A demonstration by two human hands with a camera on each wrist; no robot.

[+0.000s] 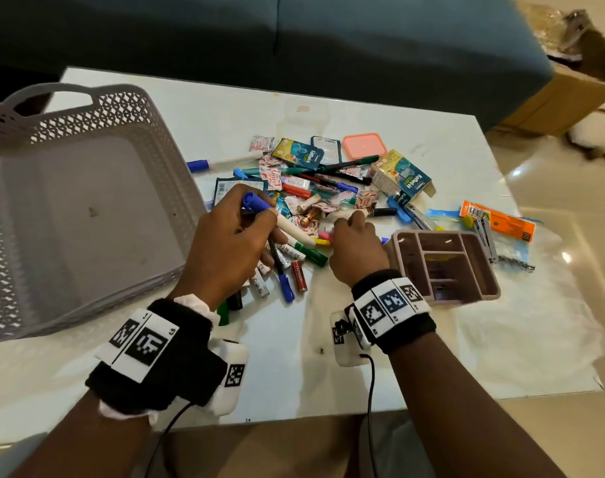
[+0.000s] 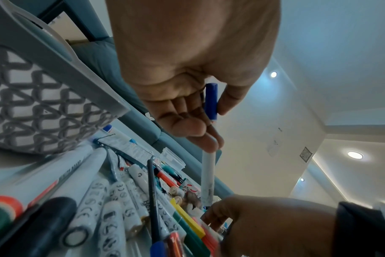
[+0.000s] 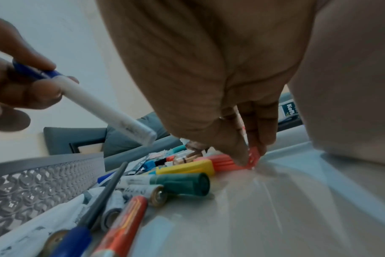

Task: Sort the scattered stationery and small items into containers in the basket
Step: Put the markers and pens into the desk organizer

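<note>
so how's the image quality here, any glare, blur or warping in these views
Head view: mostly sharp, with floor glare at the right and wide-angle bending of the basket. Left wrist view: heavy fisheye, near pens blurred, bright ceiling lights, yet the blue-capped marker in the left hand is clear. Right wrist view: soft and blurred around the right hand at the orange pen.

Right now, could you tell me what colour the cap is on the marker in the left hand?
Blue, on a white marker; the head view shows it best.
</note>
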